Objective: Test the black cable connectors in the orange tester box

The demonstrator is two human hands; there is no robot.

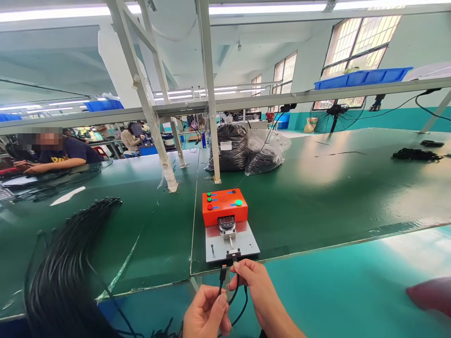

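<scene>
My right hand [254, 281] is closed on a black cable plug [235, 259], held at the front slot of a metal test plate [216, 241]. Just left of it, my left hand [207, 310] pinches a black cable [222, 274] below its plug, whose metal tip points upward. Cable loops hang between and below my hands. On the plate sits a small digital gauge [226, 223] with a lit display, its rod running down to the slot. Behind it stands an orange box [225, 206] with green and red buttons, one glowing green. Whether the right plug is fully seated cannot be made out.
A thick bundle of black cables [66, 263] lies over the green table's left front edge. Bags of black material [230, 145] stand behind the orange box near shelf posts [210, 94]. Small black cable bundles [417, 155] lie far right. Another person [66, 150] sits across at the left.
</scene>
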